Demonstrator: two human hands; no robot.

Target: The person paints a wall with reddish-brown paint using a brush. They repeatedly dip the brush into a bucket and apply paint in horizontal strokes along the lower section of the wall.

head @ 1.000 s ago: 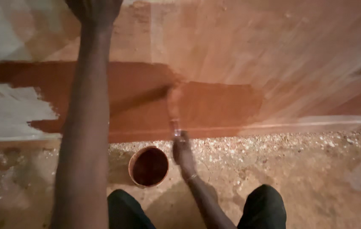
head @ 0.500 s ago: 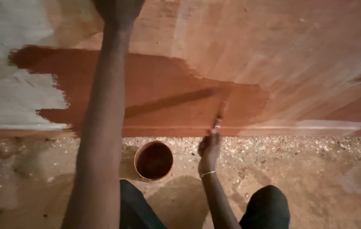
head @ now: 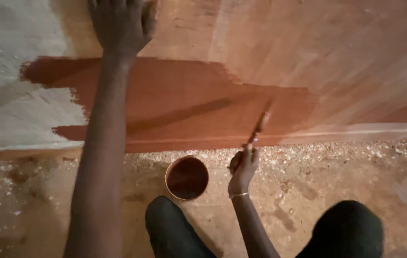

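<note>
Nearest the camera, the person's two dark-clad knees [head: 172,229] frame the scene, crouched over a gritty floor [head: 337,167] strewn with pale chips. Between them stands a small round pot [head: 186,177] of reddish-brown paint, just left of the right hand [head: 242,168].

That right hand is clamped around the handle of a thin paintbrush [head: 257,130], a bracelet showing at the wrist. The brush tilts up and to the right, its bristles against the lower wall [head: 356,62] at the right-hand end of the dark painted patch [head: 189,100]. A second ago the brush stood nearly upright over the middle of the patch; half a second ago it had already slid rightward. The hand has carried it further along, so the work is spreading the wet colour toward the paler, streaked wall on the right.

Farther off, the left hand [head: 119,24] lies flat and spread against the wall above the patch, holding nothing, the arm stretched out as a brace. Compared with the earlier frames, it sits further right in the view, though the camera itself has shifted. The left edge of the patch is ragged against unpainted whitish plaster [head: 17,95].
</note>
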